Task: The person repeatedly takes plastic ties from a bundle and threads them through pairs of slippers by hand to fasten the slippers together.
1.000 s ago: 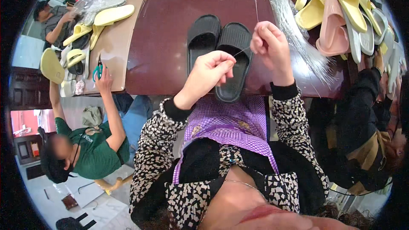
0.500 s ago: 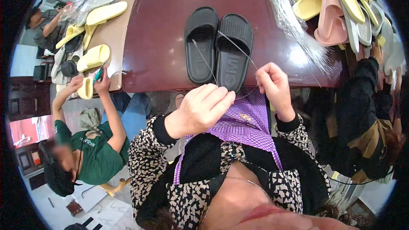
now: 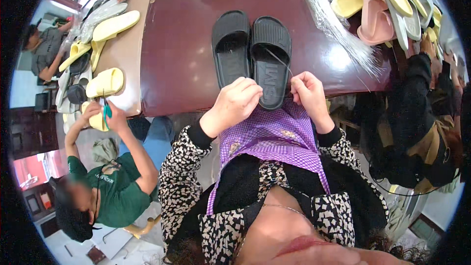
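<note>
A pair of black slide slippers, the left one (image 3: 230,44) and the right one (image 3: 270,76), lies side by side at the table's near edge, heels toward me. One thin clear plastic tie (image 3: 276,57) comes out from under the right slipper's strap. My right hand (image 3: 308,91), beside that slipper's heel, is closed in a pinch on the tie's end. My left hand (image 3: 238,100) is closed at the slippers' heels, its fingertips against the inner edge of the right one. Whatever those fingers hold is hidden.
A bundle of loose clear ties (image 3: 338,29) lies on the dark red table (image 3: 181,34). Yellow, pink and grey slippers (image 3: 378,10) are heaped at far right, with more (image 3: 105,82) along the left. A co-worker in green (image 3: 122,191) holds teal-handled scissors (image 3: 107,110); another person (image 3: 412,122) works at right.
Both hands have drawn slightly closer to the slippers' heels. The tie strand seen over the left slipper has gone from sight, and the one over the right slipper shows shorter.
</note>
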Available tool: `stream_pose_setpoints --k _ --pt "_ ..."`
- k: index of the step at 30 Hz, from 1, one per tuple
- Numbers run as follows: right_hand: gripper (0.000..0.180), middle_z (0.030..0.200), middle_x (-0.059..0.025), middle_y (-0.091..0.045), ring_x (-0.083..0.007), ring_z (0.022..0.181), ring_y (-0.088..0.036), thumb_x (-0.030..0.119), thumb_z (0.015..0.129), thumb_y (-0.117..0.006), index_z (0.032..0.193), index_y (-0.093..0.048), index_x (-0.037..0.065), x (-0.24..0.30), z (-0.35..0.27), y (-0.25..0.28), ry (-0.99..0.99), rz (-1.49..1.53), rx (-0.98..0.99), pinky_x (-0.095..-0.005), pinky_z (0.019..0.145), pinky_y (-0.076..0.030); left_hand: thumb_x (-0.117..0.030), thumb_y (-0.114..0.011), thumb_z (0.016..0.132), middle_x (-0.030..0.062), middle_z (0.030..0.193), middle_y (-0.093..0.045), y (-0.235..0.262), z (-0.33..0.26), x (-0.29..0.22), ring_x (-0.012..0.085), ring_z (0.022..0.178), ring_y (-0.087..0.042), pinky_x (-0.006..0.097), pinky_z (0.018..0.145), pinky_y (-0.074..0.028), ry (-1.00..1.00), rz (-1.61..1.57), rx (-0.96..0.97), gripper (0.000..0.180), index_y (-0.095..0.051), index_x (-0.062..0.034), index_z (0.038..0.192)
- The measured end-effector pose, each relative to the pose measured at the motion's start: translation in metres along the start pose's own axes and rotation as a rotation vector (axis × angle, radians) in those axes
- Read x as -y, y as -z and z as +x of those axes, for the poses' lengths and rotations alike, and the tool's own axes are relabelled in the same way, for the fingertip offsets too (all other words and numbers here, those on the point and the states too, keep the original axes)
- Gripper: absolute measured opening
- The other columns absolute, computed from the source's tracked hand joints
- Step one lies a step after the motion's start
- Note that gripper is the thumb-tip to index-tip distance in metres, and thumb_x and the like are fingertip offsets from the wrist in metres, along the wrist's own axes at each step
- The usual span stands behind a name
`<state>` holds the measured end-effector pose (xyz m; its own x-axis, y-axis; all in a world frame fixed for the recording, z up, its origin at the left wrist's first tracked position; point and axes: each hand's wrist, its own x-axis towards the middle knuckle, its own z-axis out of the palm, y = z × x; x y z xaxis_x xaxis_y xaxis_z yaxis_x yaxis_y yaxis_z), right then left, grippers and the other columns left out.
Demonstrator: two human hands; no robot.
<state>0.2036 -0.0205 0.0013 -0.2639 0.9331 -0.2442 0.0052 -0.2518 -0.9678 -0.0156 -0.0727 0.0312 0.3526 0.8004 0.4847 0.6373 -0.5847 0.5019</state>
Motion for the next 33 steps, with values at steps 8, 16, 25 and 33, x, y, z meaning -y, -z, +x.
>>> stream_pose_setpoints --k 8,16,25,33 --pt "0.012 0.063 -0.0133 -0.060 -0.0184 0.053 -0.059 0.010 0.086 -0.060 0.083 -0.057 -0.001 -0.001 0.029 -0.004 0.477 -0.654 -0.161 -0.0310 0.049 -0.045 -0.005 -0.066 0.076 0.0091 0.079 -0.059 0.002 0.010 0.015 0.0269 0.075 -0.058 0.035 0.066 -0.049 0.051 -0.026 0.020 0.009 -0.061 -0.0026 0.083" --pt "0.016 0.073 -0.0215 -0.062 -0.0386 0.070 -0.061 0.015 0.085 -0.063 0.082 -0.059 0.000 0.008 0.030 -0.025 0.567 -0.878 -0.186 -0.0395 0.058 -0.048 -0.005 -0.063 0.080 0.0123 0.080 -0.063 0.009 0.004 0.044 0.0288 0.076 -0.062 0.035 0.067 -0.050 0.196 -0.055 -0.023 0.009 -0.063 -0.0023 0.089" --pt "0.020 0.076 -0.0209 -0.063 -0.0379 0.072 -0.062 0.019 0.085 -0.062 0.082 -0.060 -0.001 0.017 0.054 -0.015 0.579 -0.867 -0.193 -0.0406 0.062 -0.049 -0.006 -0.060 0.082 0.0122 0.082 -0.064 0.003 0.004 0.064 0.0292 0.078 -0.062 0.036 0.069 -0.050 0.195 0.055 -0.127 0.007 -0.063 -0.0026 0.088" --pt "0.026 0.084 -0.0208 -0.065 -0.0372 0.084 -0.062 0.027 0.083 -0.061 0.084 -0.066 0.002 0.042 0.154 -0.016 0.527 -0.972 -0.165 -0.0444 0.078 -0.048 -0.001 -0.058 0.081 0.0128 0.088 -0.062 0.002 0.016 0.082 0.0298 0.087 -0.060 0.037 0.074 -0.049 0.143 0.212 -0.097 0.007 -0.059 -0.0021 0.088"
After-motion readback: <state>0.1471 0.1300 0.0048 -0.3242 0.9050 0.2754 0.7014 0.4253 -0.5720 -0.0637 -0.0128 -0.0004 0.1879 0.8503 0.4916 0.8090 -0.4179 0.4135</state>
